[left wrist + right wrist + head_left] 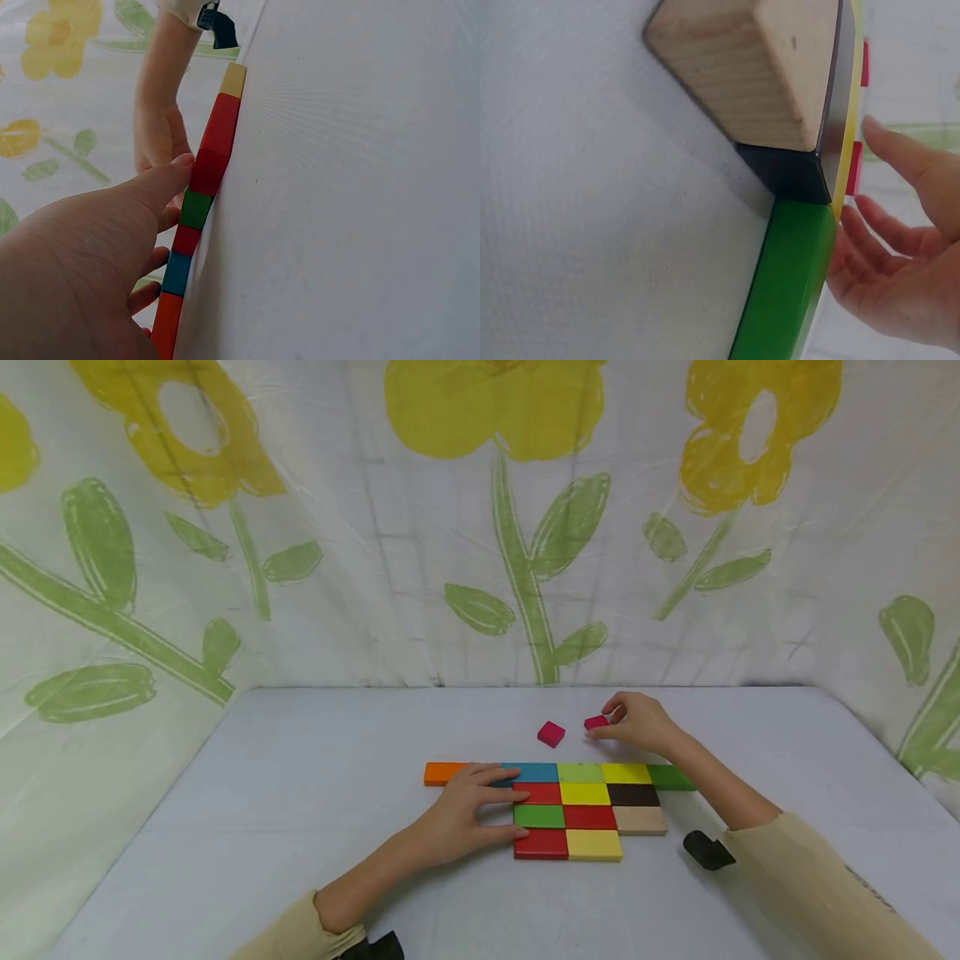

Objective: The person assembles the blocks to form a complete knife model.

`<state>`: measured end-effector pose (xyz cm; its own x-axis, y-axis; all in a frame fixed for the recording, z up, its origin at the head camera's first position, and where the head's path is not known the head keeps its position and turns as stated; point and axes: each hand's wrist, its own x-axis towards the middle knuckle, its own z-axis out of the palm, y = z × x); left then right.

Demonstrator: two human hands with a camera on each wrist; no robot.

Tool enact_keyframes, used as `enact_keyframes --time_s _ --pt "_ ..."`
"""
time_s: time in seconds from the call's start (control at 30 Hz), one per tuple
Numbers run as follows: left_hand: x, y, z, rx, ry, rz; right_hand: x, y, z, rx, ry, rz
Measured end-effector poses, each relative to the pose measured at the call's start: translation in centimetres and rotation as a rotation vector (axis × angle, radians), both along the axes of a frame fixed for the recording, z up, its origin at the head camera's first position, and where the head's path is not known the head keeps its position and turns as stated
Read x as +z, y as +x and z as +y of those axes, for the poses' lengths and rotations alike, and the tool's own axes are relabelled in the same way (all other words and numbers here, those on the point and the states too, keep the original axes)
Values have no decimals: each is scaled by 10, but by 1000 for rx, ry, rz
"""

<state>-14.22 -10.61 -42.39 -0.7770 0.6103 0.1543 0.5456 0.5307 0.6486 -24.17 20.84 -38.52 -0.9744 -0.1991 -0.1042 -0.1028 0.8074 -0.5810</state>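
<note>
Flat coloured wooden blocks lie edge to edge in several rows on the table. My left hand rests along their left side, fingers spread. Its thumb touches a red block in the front row; other fingers lie by a green block, a second red block and a blue block. Behind the rows, my right hand has thumb and fingers on either side of a small crimson block, with a gap between the forefinger and the block. Another crimson block lies to its left.
The back row runs from an orange block to a dark green block. A dark brown block and a plain wood block end the middle rows. A flowered curtain hangs behind the white table.
</note>
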Motion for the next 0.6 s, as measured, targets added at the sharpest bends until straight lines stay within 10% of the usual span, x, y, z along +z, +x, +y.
enact_keyframes --time_s 0.6 --pt "2 1 0 -5 5 11 -2 -5 11 109 -41 26"
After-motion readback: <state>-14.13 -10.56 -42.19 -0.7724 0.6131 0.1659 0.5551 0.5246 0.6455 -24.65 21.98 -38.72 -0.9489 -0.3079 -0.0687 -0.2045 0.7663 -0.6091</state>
